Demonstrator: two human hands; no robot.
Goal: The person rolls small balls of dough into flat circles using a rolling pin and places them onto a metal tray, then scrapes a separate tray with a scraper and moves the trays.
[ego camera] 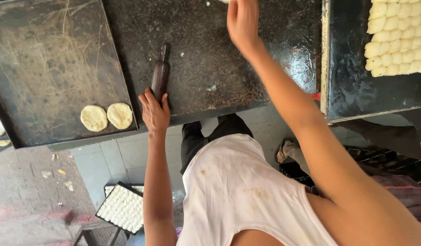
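A dark brown rolling pin [160, 73] lies on the black stone counter [206, 54]. My left hand [154, 111] rests on its near end at the counter's front edge, fingers wrapped over the handle. My right hand [242, 22] is stretched out to the far side of the counter at the top of the view. Its fingertips are cut off by the frame edge beside a scrap of pale dough [224, 1], so what it holds is hidden. Two flattened dough discs [106, 116] sit side by side on a dark metal tray [46, 59] to my left.
A black tray [347, 68] at the right carries several rows of dough balls [397, 36]. On the tiled floor stands another tray of small dough pieces [123, 208]. Another person's sandalled foot [285, 150] and black crates [383, 159] are at the right.
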